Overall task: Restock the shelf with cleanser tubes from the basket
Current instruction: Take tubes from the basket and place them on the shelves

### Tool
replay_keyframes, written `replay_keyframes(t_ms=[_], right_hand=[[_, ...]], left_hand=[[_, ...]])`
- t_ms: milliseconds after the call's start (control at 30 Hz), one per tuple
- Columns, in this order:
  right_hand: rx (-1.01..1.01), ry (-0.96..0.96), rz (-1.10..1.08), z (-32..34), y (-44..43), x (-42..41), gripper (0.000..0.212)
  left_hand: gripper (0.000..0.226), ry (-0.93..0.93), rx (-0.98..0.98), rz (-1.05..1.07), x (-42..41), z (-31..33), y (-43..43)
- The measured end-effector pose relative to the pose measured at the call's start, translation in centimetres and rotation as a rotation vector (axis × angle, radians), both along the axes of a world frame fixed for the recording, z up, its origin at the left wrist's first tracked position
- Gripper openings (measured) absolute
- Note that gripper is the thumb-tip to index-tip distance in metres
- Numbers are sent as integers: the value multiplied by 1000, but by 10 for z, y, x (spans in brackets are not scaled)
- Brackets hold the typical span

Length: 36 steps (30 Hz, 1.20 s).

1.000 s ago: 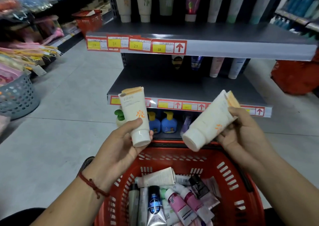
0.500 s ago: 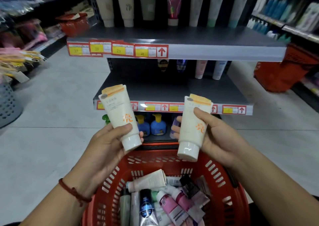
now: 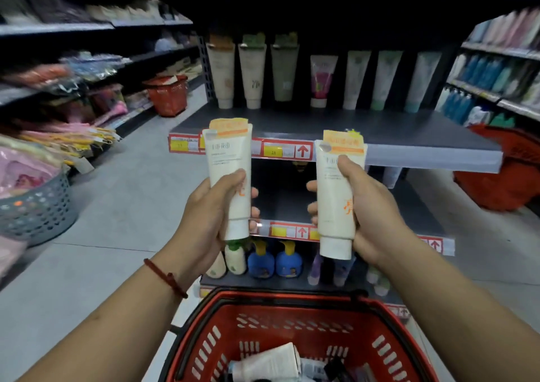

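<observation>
Two cleanser tubes held up above the red basket.
My left hand grips the left tube, my right hand the right tube; both upright, caps down, before the grey shelf.

Pretty clearly a shop, looks like the toiletries aisle of a small supermarket: the grey metal shelf mid-frame has yellow price tags with red arrows along its front edge, and a row of face-wash tubes stands cap-down at the back of it. Blue pump bottles sit on the lowest tier, more bottles line the shelving at upper right, and bagged goods fill the racks on the left. There's a red shopping basket at the bottom edge and another red basket on the aisle floor, upper left of centre.
</observation>
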State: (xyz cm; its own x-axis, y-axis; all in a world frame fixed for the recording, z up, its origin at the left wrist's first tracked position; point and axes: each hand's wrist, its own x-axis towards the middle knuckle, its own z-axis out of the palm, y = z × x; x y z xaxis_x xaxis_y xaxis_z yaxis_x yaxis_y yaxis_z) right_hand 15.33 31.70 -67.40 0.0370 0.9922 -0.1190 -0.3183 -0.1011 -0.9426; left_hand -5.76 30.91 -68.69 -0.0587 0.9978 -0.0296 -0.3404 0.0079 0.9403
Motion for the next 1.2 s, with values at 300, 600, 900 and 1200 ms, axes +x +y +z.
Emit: replay_keyframes(t_ms=[300, 600, 900, 1200], right_hand=[[111, 23, -32, 44, 63, -34, 38], [264, 19, -14, 88, 157, -107, 42], [351, -2, -191, 89, 308, -192, 77], [442, -146, -147, 58, 373, -229, 32]], left_hand=[[30, 8, 124, 135, -37, 41, 66], [37, 28, 192, 224, -72, 69, 151], [35, 60, 195, 261, -113, 72, 249], [25, 78, 262, 183, -143, 64, 290]])
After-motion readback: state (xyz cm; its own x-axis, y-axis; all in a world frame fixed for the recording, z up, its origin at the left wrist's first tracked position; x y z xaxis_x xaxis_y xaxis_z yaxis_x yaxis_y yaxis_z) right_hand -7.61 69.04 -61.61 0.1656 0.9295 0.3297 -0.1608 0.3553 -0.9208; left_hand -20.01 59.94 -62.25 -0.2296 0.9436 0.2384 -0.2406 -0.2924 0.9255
